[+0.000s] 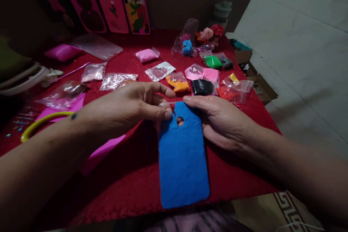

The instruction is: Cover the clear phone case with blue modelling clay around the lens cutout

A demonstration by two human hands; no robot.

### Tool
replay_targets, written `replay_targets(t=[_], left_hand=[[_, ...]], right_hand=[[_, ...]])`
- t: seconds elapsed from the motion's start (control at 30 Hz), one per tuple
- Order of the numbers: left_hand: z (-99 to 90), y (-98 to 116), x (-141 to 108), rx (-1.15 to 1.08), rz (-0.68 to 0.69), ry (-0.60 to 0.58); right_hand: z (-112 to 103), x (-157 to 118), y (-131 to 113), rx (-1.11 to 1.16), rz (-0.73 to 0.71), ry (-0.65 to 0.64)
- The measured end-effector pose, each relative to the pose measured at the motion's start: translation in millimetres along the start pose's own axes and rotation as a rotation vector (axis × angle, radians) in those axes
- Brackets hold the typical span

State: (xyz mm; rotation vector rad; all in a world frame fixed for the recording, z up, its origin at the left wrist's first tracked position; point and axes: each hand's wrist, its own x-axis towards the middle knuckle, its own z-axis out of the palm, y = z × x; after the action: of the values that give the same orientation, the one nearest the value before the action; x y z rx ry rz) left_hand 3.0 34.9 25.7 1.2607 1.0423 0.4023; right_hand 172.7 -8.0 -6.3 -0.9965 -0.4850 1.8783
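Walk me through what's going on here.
A person is working on a phone case coated in blue. The left hand pinches the coating near the camera hole, where it looks ragged and unfinished; the right hand grips the opposite top edge. Small colourful packets, including a black one, lie beyond on red cloth.

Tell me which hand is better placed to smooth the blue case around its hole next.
Left, probably. The left hand has its thumb at the ragged blue edge beside the hole, while the right hand holds the opposite side of the case.
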Motion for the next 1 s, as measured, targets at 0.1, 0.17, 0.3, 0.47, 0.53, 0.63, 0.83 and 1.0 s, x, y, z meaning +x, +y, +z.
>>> replay_targets(t=[0.1, 0.17, 0.3, 0.47, 0.53, 0.63, 0.83, 1.0], left_hand=[[1.3, -4.3, 0.2, -0.002, 0.012, 0.014], [1.8, -7.2, 0.5, -0.028, 0.022, 0.010], [3.0, -9.9, 1.5, -0.063, 0.062, 0.001], [3.2, -6.4, 0.8, -0.005, -0.016, 0.045], [1.7, -6.6, 1.1, 0.004, -0.022, 0.036], [-0.7, -10.4, 3.6, -0.009, 0.015, 0.028], [-0.2, -14.9, 6.7, -0.079, 0.057, -0.011], [1.8, -6.9, 0.1, 0.032, 0.054, 0.056]], right_hand=[[-0.5, 0.3, 0.4, -0.008, -0.013, 0.009], [-0.7, -0.2, 0.7, -0.021, -0.010, 0.001], [-1.7, -0.6, 2.0, -0.058, -0.003, 0.019], [-3.7, 0.1, 3.8, -0.057, -0.045, 0.005], [-4.2, 0.0, 4.2, -0.041, -0.039, -0.012], [-4.5, 0.1, 4.5, -0.049, -0.030, -0.002], [-4.0, 0.6, 4.6, -0.098, -0.030, -0.007], [-4.1, -0.3, 3.9, -0.092, -0.037, 0.020]])
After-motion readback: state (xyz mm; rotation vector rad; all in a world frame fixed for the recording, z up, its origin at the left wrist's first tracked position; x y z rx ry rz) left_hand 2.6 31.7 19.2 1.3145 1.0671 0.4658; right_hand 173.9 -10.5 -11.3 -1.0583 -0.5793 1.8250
